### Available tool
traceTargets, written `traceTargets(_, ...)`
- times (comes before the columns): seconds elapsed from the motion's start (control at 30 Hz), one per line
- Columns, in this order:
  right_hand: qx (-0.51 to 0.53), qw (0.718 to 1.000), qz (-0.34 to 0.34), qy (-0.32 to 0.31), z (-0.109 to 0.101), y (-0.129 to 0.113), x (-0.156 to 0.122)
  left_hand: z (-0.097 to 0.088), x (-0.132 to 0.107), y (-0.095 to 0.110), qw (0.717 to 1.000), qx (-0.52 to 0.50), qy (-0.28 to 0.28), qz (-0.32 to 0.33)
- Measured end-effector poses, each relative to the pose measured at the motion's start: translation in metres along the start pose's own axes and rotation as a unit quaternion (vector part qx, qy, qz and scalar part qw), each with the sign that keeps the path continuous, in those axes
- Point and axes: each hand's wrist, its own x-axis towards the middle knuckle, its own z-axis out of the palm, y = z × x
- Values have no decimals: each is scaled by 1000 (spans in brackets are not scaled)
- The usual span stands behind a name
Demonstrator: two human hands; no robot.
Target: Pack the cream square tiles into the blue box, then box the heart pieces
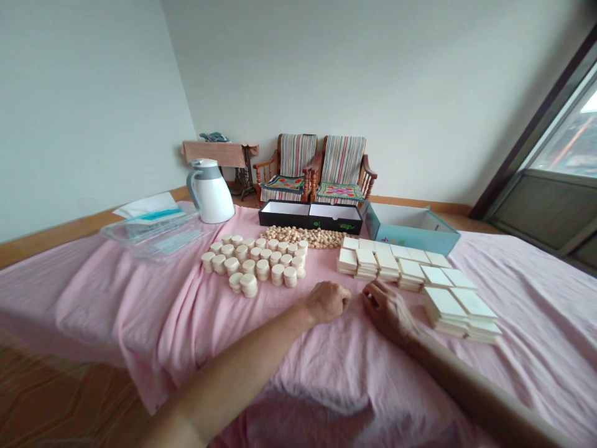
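My left hand (328, 302) rests on the pink cloth in a closed fist, and nothing shows in it. Close beside it, my right hand (387, 309) lies with its fingers curled in and a small dark gap by the thumb; I see nothing in it. Beyond my left hand stand several short stacks of round pale wooden discs (249, 285). Past my right hand are stacks of flat square wooden tiles (411, 269), with larger stacks of tiles (446, 303) at its right. Between these groups, farther back, lies a heap of small wooden beads (305, 236).
A black open box (285, 214) and a light blue box (410, 238) stand behind the beads. At the left are a white jug (213, 199) and a clear plastic container (149, 233). The pink cloth (186, 323) is wrinkled. Two armchairs (345, 165) stand by the wall.
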Motion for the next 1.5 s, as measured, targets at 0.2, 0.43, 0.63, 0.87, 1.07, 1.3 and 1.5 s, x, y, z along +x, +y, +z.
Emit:
traceTargets(0.2,-27,1000,-7,7,-2,-2,0,-3,-1,4,1000,17,2,-10)
traceTargets(0.43,-53,999,-5,-6,0,1,-1,-2,-2,3,1000,16,5,-1)
traceTargets(0.63,-53,999,-9,6,0,2,-1,2,-5,2,999,30,25,9)
traceTargets(0.87,-19,1000,-23,-4,-8,5,-7,10,-10,-1,995,74,43,55)
traceTargets(1.07,13,999,-31,-4,-12,18,-13,12,-13,-1,992,95,52,66)
traceTargets(1.3,25,999,-25,-5,-10,20,-11,12,-11,-3,991,95,55,73)
traceTargets(1.5,20,1000,-11,16,-11,14,-10,11,-12,-4,992,81,48,88)
